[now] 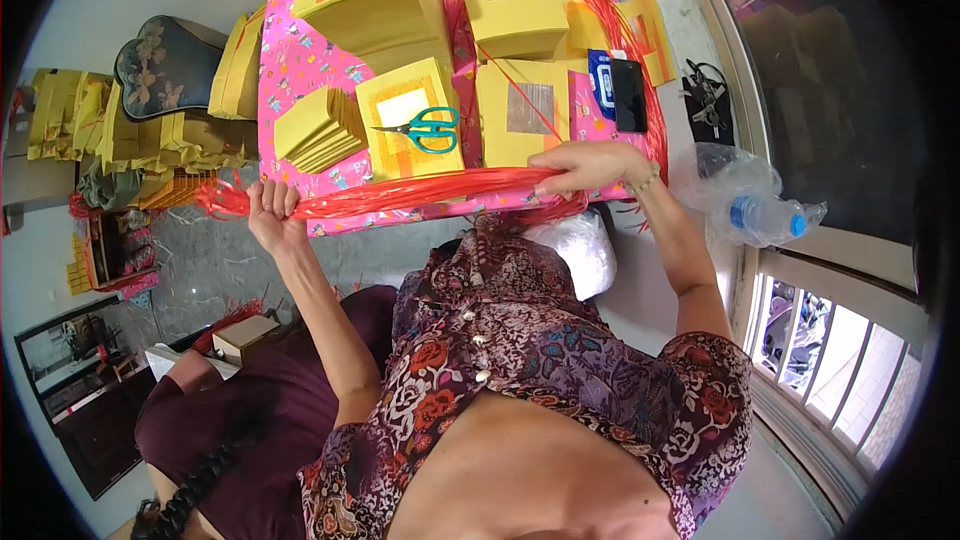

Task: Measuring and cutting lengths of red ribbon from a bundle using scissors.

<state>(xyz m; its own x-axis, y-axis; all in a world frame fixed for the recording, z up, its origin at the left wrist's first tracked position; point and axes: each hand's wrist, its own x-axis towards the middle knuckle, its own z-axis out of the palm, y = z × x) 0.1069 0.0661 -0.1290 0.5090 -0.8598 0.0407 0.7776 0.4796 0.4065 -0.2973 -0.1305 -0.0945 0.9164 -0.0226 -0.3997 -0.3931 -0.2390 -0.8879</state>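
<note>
Blouse (570,365), then red strands (420,190) left-to-right

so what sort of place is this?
Likely a small indoor handwork space, perhaps in a home or shop. Signs: stacks of yellow paper on a table with a pink patterned cover, teal-handled scissors on top, and long red strands in hand.

No word or number can be read with certainty here. The blue and white packet (603,90) carries some printing, but it is too small for reading. On the pink tablecloth (300,70) there are small coloured marks, and whether some are letters, I cannot tell. The bottle's blue label (740,211) is also not legible.
</note>
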